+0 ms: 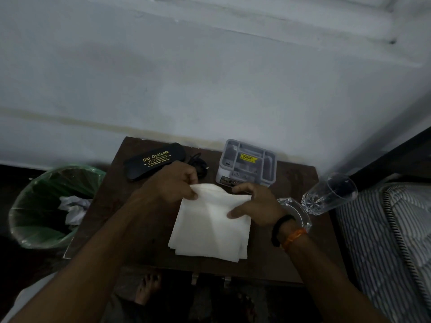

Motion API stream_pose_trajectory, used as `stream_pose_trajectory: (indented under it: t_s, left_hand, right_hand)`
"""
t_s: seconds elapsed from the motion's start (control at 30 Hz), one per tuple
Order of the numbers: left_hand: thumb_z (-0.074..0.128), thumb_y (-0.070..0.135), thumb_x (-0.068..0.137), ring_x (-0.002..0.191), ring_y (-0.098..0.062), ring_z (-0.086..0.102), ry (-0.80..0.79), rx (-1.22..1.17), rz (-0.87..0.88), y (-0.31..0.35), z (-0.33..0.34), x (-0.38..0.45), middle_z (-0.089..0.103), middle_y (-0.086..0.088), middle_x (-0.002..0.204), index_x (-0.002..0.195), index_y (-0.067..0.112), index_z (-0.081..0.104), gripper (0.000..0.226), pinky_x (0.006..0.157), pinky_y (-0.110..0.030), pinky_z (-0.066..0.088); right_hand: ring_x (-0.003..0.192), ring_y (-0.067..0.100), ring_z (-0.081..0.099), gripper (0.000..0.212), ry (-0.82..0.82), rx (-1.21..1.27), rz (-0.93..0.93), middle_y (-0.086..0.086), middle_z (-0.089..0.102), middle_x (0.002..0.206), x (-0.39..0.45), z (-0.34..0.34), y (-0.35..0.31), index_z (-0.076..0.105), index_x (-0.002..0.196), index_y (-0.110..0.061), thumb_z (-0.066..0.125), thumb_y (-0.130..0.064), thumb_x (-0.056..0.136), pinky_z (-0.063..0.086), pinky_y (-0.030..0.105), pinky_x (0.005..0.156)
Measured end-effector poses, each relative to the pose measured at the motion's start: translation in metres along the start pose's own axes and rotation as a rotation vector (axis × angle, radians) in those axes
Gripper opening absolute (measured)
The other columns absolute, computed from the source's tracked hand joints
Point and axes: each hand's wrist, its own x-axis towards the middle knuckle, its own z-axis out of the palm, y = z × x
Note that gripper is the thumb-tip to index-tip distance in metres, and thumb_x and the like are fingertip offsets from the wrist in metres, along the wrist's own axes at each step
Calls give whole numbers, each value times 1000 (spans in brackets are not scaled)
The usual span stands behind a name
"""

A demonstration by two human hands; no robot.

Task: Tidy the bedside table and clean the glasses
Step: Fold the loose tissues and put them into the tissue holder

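Over the dark wooden bedside table (291, 248) I hold a white tissue (210, 227) by its top edge, its layered lower part hanging toward the table. My left hand (173, 183) pinches the tissue's upper left corner. My right hand (253, 203) grips the upper right edge, thumb on the front. A black glasses case (151, 163) with gold lettering lies at the table's back left. A clear drinking glass (331, 193) stands at the right edge, with a clear glass dish (298, 210) beside it, partly behind my right wrist.
A black coiled cable (199, 165) lies next to the case. A grey plastic organiser (247, 163) with a yellow label sits at the back. A green-lined bin (51, 206) with crumpled paper stands left of the table. A striped mattress (384, 241) borders the right.
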Motion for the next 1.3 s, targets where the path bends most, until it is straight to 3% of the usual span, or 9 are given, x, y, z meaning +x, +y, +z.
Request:
stream_pose_trajectory:
  t_s: [0.1, 0.23, 0.4, 0.53, 0.63, 0.77, 0.93, 1.13, 1.3]
  left_hand:
    - [79, 0, 73, 84, -30, 67, 82, -217, 13, 2, -4, 0, 71, -12, 86, 79, 7, 66, 16, 73, -45, 54]
    - [75, -2, 78, 94, -28, 68, 67, -398, -44, 1, 2, 5, 71, -9, 98, 91, 11, 65, 21, 77, -43, 59]
    - [78, 12, 78, 99, -21, 62, 11, 126, -79, -12, 14, 5, 63, -7, 111, 113, 13, 58, 40, 88, -38, 55]
    - [72, 1, 76, 116, -23, 53, -27, 270, -71, -15, 21, 4, 55, -10, 127, 125, 10, 56, 52, 99, -36, 49]
    - [79, 15, 76, 126, -23, 45, -101, 427, -78, -12, 26, 2, 47, -7, 137, 134, 13, 49, 65, 102, -32, 41]
    - [85, 22, 71, 117, -23, 51, -116, 471, -116, -6, 32, 0, 52, -6, 129, 128, 14, 50, 67, 96, -36, 47]
    - [83, 21, 72, 108, -21, 56, -111, 480, -121, -6, 35, 4, 59, -6, 119, 111, 10, 60, 46, 93, -35, 50]
    - [78, 5, 73, 96, -20, 61, -57, 159, -134, -6, 32, 7, 65, -3, 98, 89, 13, 65, 22, 79, -29, 51]
    - [67, 5, 83, 103, -25, 61, 13, -253, -185, 5, 21, 7, 64, -7, 107, 96, 16, 63, 17, 93, -46, 53]
  right_hand:
    - [103, 28, 70, 48, -93, 329, 58, 10, 74, 108, -3, -11, -2, 72, 111, -5, 82, 7, 66, 58, 43, 87]
    - [105, 27, 69, 50, -137, 336, 66, 7, 74, 112, 0, -10, 5, 71, 115, -11, 82, 3, 68, 54, 50, 94]
    - [105, 25, 68, 54, -158, 201, 125, 7, 73, 112, -2, -7, 9, 69, 114, -12, 80, 9, 66, 55, 45, 92]
    - [103, 23, 66, 50, -157, 115, 183, 5, 73, 110, -3, -11, 14, 70, 110, -13, 83, 4, 65, 56, 39, 86]
    - [101, 26, 68, 48, -100, 119, 215, 7, 73, 109, -1, -10, 18, 71, 109, -9, 85, 1, 65, 57, 44, 87]
    - [103, 27, 67, 48, -60, 53, 195, 8, 73, 110, -3, 2, 20, 71, 111, -9, 86, -6, 66, 54, 49, 94]
    - [108, 25, 63, 57, -61, -193, 137, 5, 70, 115, -5, 14, 15, 68, 115, -14, 88, -24, 63, 53, 44, 95]
    - [104, 24, 64, 46, -33, -158, 106, 5, 71, 112, -8, 11, 11, 71, 112, -13, 85, -16, 68, 53, 37, 89]
    - [99, 24, 68, 31, 40, 83, 111, 7, 74, 107, -8, 9, 10, 72, 94, -21, 85, -11, 68, 55, 46, 92]
